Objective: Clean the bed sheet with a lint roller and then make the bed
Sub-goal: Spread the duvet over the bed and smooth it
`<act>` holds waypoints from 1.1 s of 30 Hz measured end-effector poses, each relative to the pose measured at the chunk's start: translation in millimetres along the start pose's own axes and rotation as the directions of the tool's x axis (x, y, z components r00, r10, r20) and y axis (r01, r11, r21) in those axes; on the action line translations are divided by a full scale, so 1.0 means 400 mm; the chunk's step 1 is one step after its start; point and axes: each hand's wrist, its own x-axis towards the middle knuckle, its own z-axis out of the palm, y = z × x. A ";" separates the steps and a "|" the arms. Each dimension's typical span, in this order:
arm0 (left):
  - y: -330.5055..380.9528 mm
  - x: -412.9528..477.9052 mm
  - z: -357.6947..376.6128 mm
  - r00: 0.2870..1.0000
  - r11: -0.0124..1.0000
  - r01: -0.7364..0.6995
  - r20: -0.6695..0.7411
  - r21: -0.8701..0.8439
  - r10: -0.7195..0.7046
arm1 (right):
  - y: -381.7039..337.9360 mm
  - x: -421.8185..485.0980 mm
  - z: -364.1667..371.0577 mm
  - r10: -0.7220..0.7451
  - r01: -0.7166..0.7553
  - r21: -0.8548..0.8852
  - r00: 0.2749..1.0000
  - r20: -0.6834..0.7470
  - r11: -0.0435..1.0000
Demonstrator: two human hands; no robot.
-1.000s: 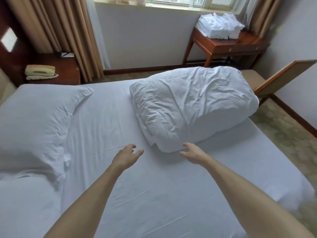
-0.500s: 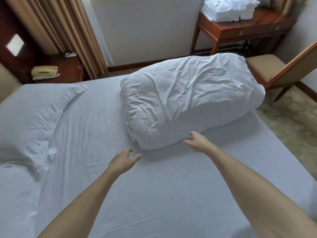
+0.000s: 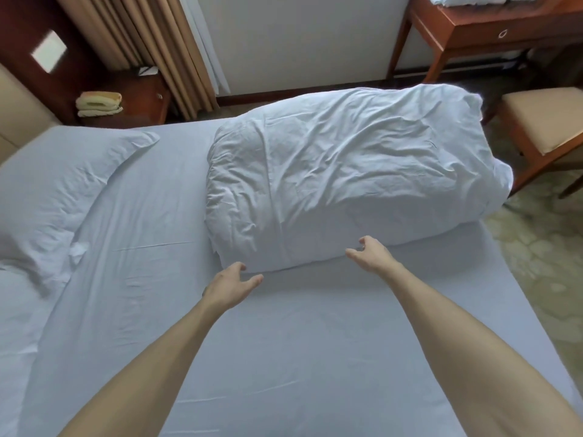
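A white bed sheet (image 3: 284,357) covers the mattress, smooth with a few creases. A folded, bunched white duvet (image 3: 340,171) lies across the far right part of the bed. My left hand (image 3: 230,287) hovers open at the duvet's near left corner, fingertips just at its edge. Near the middle of the duvet's front edge is my right hand (image 3: 370,255), open, its fingers close to or touching the fabric. A white pillow (image 3: 60,184) lies at the left. No lint roller is in view.
A dark wooden nightstand (image 3: 138,96) with a beige telephone (image 3: 99,104) stands beyond the bed at left, beside tan curtains (image 3: 148,42). At the back right is a wooden desk (image 3: 485,29) holding folded white linen, and a chair (image 3: 542,127) stands close to the bed's right side.
Both hands have reached forward to the duvet's front edge, and the view has moved closer and tilted down. The duvet has not moved.
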 end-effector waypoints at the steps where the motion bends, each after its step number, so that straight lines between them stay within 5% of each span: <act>1: 0.011 0.013 -0.005 1.000 1.000 -0.001 -0.010 0.002 0.001 | 0.001 0.011 -0.009 -0.006 0.006 0.007 1.000 -0.001 1.000; 12: 0.097 0.219 -0.007 0.997 0.998 0.061 -0.053 0.013 -0.061 | -0.052 0.192 -0.058 -0.014 0.020 0.127 0.999 -0.047 0.992; 16: 0.080 0.316 -0.008 0.991 0.992 0.123 -0.053 -0.022 -0.124 | -0.059 0.270 -0.049 -0.080 0.066 -0.129 0.991 -0.109 0.989; 21: 0.043 0.458 -0.011 0.980 0.981 0.188 -0.054 -0.057 -0.191 | -0.076 0.400 -0.036 -0.275 0.187 -0.526 0.957 -0.094 0.830; 28: -0.005 0.639 0.030 0.913 0.899 0.407 0.099 -0.161 -0.396 | -0.112 0.628 0.025 -0.237 0.209 -0.669 0.970 0.051 0.713; 33: -0.025 0.739 0.096 0.924 0.899 0.382 0.057 -0.213 -0.379 | -0.081 0.765 0.068 -0.234 0.222 -0.710 0.969 0.082 0.668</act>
